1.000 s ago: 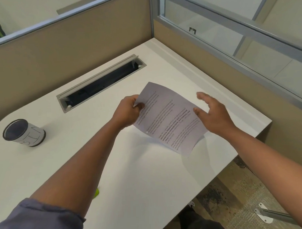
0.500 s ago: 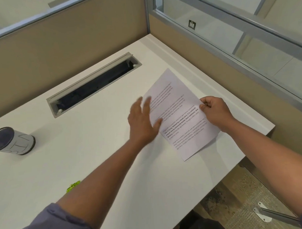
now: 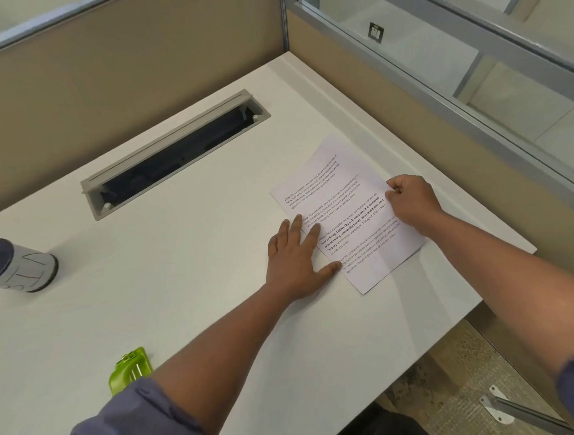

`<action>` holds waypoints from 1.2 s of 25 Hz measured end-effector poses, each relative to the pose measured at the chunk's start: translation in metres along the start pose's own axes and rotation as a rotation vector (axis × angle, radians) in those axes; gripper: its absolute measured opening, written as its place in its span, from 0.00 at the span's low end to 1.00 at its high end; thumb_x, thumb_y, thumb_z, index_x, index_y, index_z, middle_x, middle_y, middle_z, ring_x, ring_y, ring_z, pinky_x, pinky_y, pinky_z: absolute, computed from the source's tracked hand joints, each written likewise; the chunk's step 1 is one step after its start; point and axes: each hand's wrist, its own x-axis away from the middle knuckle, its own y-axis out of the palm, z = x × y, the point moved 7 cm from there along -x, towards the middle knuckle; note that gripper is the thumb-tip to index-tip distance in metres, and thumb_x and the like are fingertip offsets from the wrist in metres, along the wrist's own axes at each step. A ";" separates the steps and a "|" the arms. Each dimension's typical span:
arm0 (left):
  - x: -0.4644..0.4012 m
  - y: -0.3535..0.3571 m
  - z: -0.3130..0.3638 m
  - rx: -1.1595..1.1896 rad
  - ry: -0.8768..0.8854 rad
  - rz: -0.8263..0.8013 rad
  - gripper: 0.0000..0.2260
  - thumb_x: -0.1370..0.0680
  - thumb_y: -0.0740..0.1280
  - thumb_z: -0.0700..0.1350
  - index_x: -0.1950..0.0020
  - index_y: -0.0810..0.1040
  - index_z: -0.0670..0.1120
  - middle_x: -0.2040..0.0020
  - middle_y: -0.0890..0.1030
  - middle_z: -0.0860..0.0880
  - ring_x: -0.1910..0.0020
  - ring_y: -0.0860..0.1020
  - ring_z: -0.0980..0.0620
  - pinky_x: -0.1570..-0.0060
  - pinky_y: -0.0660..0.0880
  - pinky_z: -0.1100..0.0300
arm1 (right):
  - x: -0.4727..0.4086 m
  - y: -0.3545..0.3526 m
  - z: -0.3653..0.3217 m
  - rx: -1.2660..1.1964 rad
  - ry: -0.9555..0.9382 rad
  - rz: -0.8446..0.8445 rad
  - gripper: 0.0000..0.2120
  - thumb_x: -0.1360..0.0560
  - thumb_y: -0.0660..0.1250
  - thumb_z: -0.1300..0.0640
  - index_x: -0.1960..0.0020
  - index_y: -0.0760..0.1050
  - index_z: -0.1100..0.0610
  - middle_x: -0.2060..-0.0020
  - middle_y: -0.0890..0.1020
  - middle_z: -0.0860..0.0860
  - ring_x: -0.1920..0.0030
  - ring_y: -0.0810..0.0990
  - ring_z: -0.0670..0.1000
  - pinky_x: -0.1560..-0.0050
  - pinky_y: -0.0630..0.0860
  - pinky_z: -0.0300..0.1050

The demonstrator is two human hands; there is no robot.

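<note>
Head view: a white sheet of paper lies flat on the white desk, near its right edge. It has blocks of small black print, some bold. The left hand lies flat and spread wide, fingertips pressing the sheet's left edge. The right hand pinches the right edge with curled fingers. The print is too small to read. A cup is cut off at the left. A green thing is half hidden by a blue sleeve. A long grey slot sits in the desk. Tan walls stand behind.
</note>
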 end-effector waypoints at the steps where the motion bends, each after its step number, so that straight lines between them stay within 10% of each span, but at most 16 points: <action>1: 0.000 0.001 0.000 0.009 -0.005 0.001 0.43 0.29 0.54 0.78 0.20 0.53 0.58 0.17 0.47 0.49 0.19 0.43 0.45 0.23 0.45 0.44 | 0.000 0.001 0.002 0.016 0.005 0.000 0.15 0.21 0.65 0.59 0.35 0.78 0.56 0.42 0.83 0.53 0.44 0.80 0.55 0.47 0.71 0.43; 9: 0.000 -0.002 0.000 0.067 -0.031 0.022 0.42 0.31 0.57 0.77 0.21 0.55 0.60 0.17 0.48 0.51 0.19 0.43 0.47 0.24 0.43 0.46 | 0.045 0.041 -0.028 0.553 -0.523 -0.047 0.30 0.25 0.67 0.43 0.25 0.66 0.49 0.24 0.66 0.52 0.25 0.61 0.58 0.32 0.61 0.63; 20: 0.003 -0.013 -0.003 0.173 -0.017 -0.001 0.45 0.29 0.60 0.76 0.18 0.49 0.58 0.17 0.43 0.51 0.19 0.45 0.48 0.24 0.47 0.46 | 0.055 0.064 -0.019 0.640 -0.477 -0.126 0.31 0.24 0.64 0.41 0.24 0.64 0.48 0.21 0.61 0.52 0.22 0.56 0.56 0.29 0.58 0.62; 30: 0.104 -0.066 -0.118 0.269 -0.214 0.153 0.23 0.21 0.67 0.56 0.28 0.73 0.50 0.29 0.73 0.51 0.28 0.68 0.47 0.29 0.62 0.50 | 0.182 0.166 -0.093 0.469 -0.727 -0.268 0.30 0.24 0.66 0.46 0.23 0.65 0.50 0.22 0.63 0.51 0.22 0.57 0.55 0.27 0.56 0.58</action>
